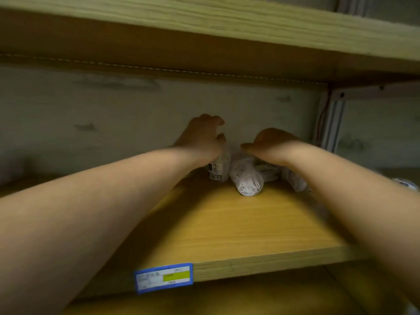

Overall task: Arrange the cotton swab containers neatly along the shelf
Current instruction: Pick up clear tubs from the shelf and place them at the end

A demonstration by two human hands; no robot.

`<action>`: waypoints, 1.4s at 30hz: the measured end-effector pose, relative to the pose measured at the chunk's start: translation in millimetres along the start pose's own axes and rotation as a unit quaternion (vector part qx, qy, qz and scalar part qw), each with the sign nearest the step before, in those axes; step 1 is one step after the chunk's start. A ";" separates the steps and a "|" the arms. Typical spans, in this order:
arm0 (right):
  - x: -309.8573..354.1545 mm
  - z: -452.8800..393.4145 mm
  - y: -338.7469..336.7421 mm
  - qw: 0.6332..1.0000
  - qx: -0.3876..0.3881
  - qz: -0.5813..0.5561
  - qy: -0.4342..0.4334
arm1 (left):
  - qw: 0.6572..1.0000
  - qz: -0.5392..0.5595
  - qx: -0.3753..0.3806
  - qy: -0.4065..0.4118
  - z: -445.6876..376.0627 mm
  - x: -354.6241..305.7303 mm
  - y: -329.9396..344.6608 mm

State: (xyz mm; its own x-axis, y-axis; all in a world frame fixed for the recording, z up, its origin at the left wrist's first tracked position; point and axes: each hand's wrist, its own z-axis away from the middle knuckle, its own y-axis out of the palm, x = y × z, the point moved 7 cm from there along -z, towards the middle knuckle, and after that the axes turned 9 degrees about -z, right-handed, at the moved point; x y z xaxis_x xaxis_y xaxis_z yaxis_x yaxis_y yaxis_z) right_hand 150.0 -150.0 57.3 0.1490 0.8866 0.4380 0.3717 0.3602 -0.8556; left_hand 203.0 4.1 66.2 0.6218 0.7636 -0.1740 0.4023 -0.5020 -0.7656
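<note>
Both hands reach deep into a wooden shelf [238, 223] among cotton swab containers.

Head view: the left hand [202, 137] curls loosely around an upright labelled container [218, 167] near the back wall. The right hand [270, 142] lies flat, fingers together, over a container on its side [246, 178]; whether it grips is unclear. Another container [295, 180] lies under the right wrist. A blue price tag [163, 277] marks the shelf edge.

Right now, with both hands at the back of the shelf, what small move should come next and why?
Probably stand the middle container upright: it lies on its side, end facing forward, while the left hand holds an upright one beside it.
</note>
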 end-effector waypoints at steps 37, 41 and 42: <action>-24.6 71.2 8.5 0.849 -0.017 -0.517 -0.110 | 0.928 0.350 0.090 -0.094 89.2 -13.8 -33.5; 23.1 81.0 31.0 0.823 0.022 -0.556 -0.113 | 0.914 0.388 0.084 -0.090 118.2 18.4 -61.0; 36.6 82.6 36.7 0.823 0.029 -0.557 -0.112 | 0.912 0.391 0.082 -0.095 124.6 29.1 -67.7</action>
State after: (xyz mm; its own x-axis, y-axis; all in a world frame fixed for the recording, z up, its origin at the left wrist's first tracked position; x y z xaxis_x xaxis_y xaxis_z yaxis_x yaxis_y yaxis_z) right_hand 93.4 -80.3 19.2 -0.4294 0.0266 0.9027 0.1185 0.9926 0.0271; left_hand 110.1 111.0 35.8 0.5406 0.2639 -0.7988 -0.2296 -0.8672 -0.4419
